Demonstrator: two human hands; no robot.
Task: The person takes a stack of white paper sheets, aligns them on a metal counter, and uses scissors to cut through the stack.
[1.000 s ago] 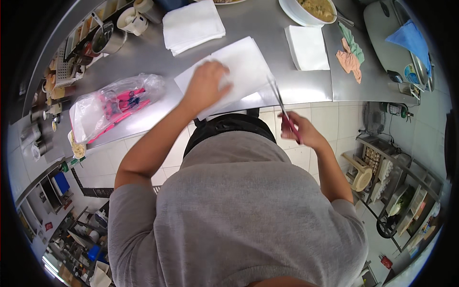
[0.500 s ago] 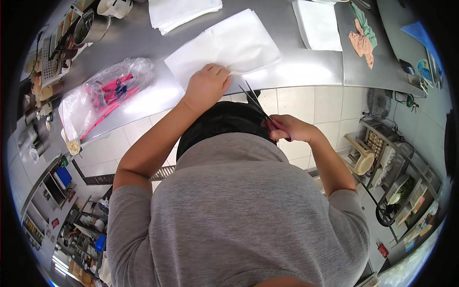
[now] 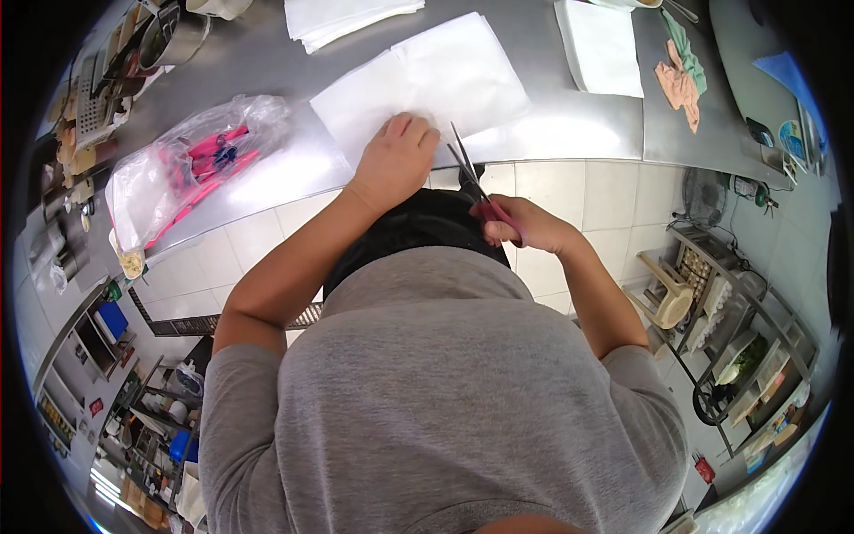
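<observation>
A white sheet (image 3: 445,80), perhaps paper or cloth, lies slightly askew on the steel table in front of me. My left hand (image 3: 400,160) is at its near edge, fingers curled over it and the thumb out of sight. My right hand (image 3: 525,224) grips a pair of scissors (image 3: 471,167) by its dark pink handles. The dark blades are parted a little and point away from me, their tips just right of my left hand, close to the sheet's near edge.
More white sheets (image 3: 351,20) lie at the far edge, with another folded white stack (image 3: 600,49) farther right. Green and peach cloths (image 3: 681,82) lie beside it. At left, a clear plastic bag (image 3: 191,165) holds pink items; a metal pot (image 3: 172,40) stands beyond. The table's near edge (image 3: 569,158) runs before me.
My right hand has brought the scissors up and left, nearer the sheet and my left hand. The left hand has shifted slightly right along the sheet's near edge.
</observation>
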